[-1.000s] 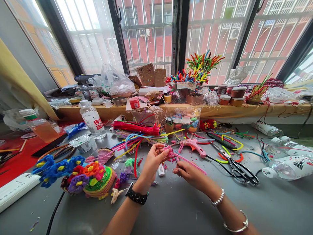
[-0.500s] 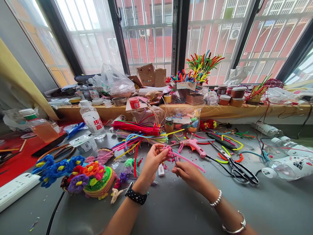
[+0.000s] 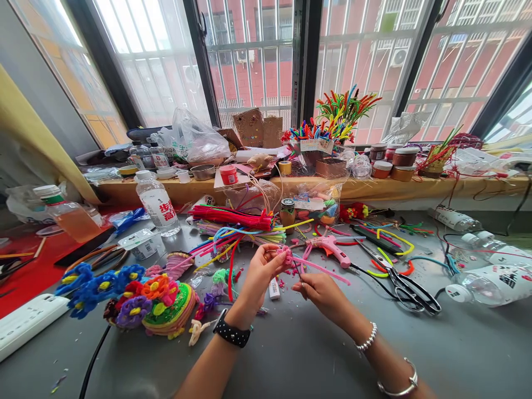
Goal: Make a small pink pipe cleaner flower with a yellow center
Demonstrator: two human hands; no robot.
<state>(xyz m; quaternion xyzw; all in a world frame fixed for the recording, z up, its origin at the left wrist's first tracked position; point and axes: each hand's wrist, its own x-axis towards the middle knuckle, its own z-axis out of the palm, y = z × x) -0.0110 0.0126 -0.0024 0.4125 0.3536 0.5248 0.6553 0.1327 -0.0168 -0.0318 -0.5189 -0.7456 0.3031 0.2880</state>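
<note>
Between the thumb and fingers of my left hand (image 3: 261, 271) is a small pink pipe-cleaner flower (image 3: 286, 255), its petals curled in loops. From it a long pink pipe-cleaner end (image 3: 326, 270) trails off to the right. My right hand (image 3: 319, 292) pinches a thin dark rod (image 3: 296, 270), whose upper end meets the flower; its exact kind is too small to make out. Both hands are raised over the grey table (image 3: 291, 354). Just behind them lies a pink glue gun (image 3: 330, 247).
Scissors (image 3: 409, 291) and water bottles (image 3: 486, 285) lie to the right. Bundled pipe cleaners (image 3: 233, 216) are behind my hands. Left are finished pipe-cleaner flowers (image 3: 133, 310), a standing water bottle (image 3: 157, 205) and a white power strip (image 3: 31, 321). Jars (image 3: 403, 160) line the windowsill.
My right hand and the rod have shifted very slightly, and the trailing pink end has moved a little to the right. My left hand keeps its grip on the flower.
</note>
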